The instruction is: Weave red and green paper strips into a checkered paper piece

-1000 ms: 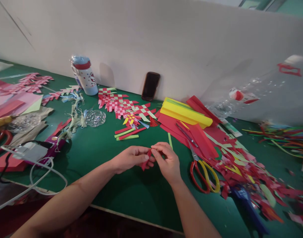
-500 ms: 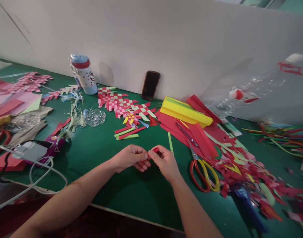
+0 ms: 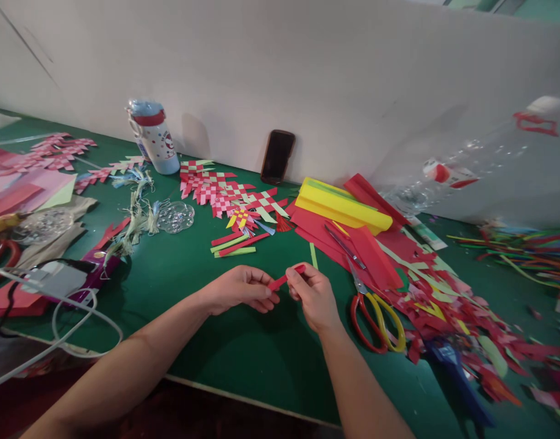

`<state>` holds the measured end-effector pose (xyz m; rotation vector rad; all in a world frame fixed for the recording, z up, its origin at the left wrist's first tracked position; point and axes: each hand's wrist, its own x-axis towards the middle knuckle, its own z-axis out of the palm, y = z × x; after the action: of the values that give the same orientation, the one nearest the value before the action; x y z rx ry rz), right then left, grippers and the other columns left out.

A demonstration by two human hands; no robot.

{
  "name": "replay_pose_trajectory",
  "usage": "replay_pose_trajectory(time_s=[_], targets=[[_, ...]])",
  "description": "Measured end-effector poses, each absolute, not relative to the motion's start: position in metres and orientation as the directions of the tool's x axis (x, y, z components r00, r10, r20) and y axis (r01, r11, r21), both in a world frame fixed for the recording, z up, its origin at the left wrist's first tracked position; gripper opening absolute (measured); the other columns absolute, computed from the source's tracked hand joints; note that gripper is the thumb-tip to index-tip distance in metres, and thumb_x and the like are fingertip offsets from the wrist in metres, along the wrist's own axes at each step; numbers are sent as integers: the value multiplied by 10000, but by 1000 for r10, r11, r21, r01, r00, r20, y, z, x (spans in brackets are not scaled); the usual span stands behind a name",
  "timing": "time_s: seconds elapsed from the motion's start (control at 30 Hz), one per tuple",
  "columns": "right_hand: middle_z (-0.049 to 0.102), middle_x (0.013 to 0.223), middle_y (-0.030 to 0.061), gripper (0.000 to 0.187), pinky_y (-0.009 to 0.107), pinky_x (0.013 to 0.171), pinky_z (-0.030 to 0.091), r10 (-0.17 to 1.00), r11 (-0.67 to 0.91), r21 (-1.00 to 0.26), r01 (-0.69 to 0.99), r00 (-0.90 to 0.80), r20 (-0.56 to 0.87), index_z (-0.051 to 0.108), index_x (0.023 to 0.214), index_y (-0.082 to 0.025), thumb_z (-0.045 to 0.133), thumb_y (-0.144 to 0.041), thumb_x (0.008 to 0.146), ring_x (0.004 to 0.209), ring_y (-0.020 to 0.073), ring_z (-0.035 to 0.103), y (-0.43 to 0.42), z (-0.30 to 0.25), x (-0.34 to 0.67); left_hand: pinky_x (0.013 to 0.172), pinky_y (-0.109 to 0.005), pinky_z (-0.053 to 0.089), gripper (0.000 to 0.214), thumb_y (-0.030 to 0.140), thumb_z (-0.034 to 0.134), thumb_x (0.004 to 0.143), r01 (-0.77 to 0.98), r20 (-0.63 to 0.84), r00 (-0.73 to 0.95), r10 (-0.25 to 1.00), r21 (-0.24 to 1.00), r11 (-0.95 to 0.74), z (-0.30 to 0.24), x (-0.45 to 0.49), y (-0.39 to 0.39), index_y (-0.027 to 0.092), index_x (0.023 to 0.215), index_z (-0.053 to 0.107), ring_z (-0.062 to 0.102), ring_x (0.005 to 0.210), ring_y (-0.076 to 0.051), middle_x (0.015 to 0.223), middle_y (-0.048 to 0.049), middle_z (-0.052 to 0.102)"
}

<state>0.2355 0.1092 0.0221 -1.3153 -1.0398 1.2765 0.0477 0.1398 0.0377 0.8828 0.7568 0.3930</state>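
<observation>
A narrow red paper strip (image 3: 279, 283) stretches between my two hands above the green table (image 3: 243, 378). My left hand (image 3: 243, 289) pinches one end between thumb and fingers. Toward the other end, my right hand (image 3: 311, 297) grips the strip, and a short red piece sticks out past its fingertips. Beyond my hands lie several red and light green paper strips (image 3: 236, 251). A single light green strip (image 3: 313, 256) rests just behind my right hand. Woven red, pink and green paper fish shapes (image 3: 225, 190) are laid out farther back.
Scissors (image 3: 376, 320) with red and yellow handles lie right of my right hand, beside a paper-scrap heap (image 3: 449, 311). Folded yellow paper (image 3: 341, 207) lies on red sheets. A phone (image 3: 278, 157) and a bottle (image 3: 157, 137) stand at the wall. A white cable (image 3: 90, 323) loops at left.
My right hand has shifted slightly to the right, away from my left. A length of the red strip now shows between them, where before the fingertips nearly met.
</observation>
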Motion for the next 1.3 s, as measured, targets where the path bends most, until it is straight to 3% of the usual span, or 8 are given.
replay_pose_trajectory(time_s=[0.17, 0.53, 0.97, 1.17, 1.3], targets=[[424, 566, -65, 355, 212, 450, 297, 986, -158, -986, -48, 47, -161, 569, 709, -198, 716, -515, 771, 501, 72, 373, 108, 23, 234, 650, -271, 563, 473, 554, 797, 665, 24, -466, 690, 554, 779, 626, 36, 48, 139, 115, 809, 696, 693, 645, -144, 775, -86, 744], [417, 564, -66, 362, 211, 444, 291, 985, -164, -986, -39, 48, -166, 554, 697, -199, 703, -519, 777, 494, 70, 361, 107, 24, 233, 568, -222, 543, 473, 561, 812, 643, 40, -484, 706, 518, 757, 653, 34, 47, 140, 125, 782, 695, 680, 590, -125, 727, -73, 745], [454, 565, -59, 416, 213, 445, 302, 979, -188, -980, -63, 66, -192, 526, 682, -205, 683, -579, 772, 485, 74, 375, 107, 28, 231, 586, -240, 542, 509, 602, 784, 660, 39, -451, 671, 589, 814, 579, 31, 50, 138, 123, 782, 661, 661, 585, -116, 732, -67, 731], [581, 653, -20, 368, 226, 462, 364, 968, -241, -970, -46, -83, -236, 637, 779, -184, 796, -501, 679, 519, 91, 476, 105, 27, 228, 615, -252, 543, 521, 625, 751, 683, 44, -405, 637, 656, 868, 494, 33, 53, 136, 123, 773, 650, 643, 583, -105, 718, -44, 706], [526, 596, -46, 357, 218, 444, 332, 971, -235, -969, -78, -61, -230, 613, 753, -187, 769, -505, 712, 476, 72, 423, 106, 26, 228, 614, -252, 541, 511, 623, 736, 699, 62, -380, 629, 678, 894, 444, 31, 54, 136, 125, 764, 643, 641, 587, -108, 710, -41, 699]])
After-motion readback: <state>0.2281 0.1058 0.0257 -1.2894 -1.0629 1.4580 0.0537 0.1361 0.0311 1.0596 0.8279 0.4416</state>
